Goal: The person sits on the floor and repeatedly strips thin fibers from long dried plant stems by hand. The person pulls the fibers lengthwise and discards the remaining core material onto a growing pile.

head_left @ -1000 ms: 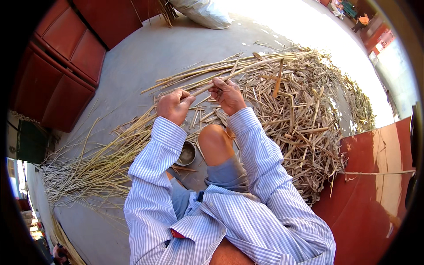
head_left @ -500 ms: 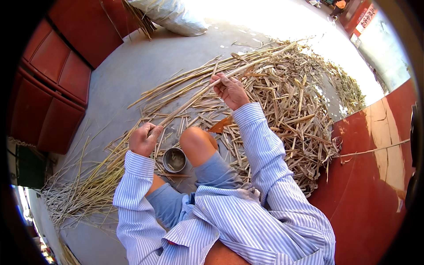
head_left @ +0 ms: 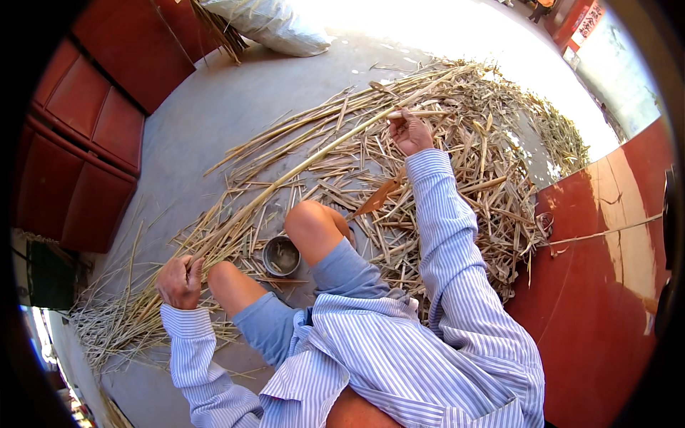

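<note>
I sit on a grey floor with my knees up. My left hand [head_left: 180, 280] is closed around the lower end of a long pale reed stalk [head_left: 300, 167] that runs diagonally up to the right. My right hand [head_left: 409, 132] is stretched out far ahead and grips a short piece of stalk [head_left: 421, 113] over the pile. A heap of cut dry stalks [head_left: 492, 164] spreads under and beyond that hand. A brown blade-shaped tool [head_left: 377, 197] lies by my right knee.
A small round metal bowl [head_left: 281, 255] stands between my legs. A bundle of thin straw [head_left: 121, 321] lies at the left. Red panelled doors [head_left: 85, 135] close the left side, a red wall [head_left: 614, 271] the right. A white sack [head_left: 275, 25] lies at the back.
My hands, close together a second ago, have drawn apart. The left went down and left along the long stalk; the right reached farther out over the pile.
</note>
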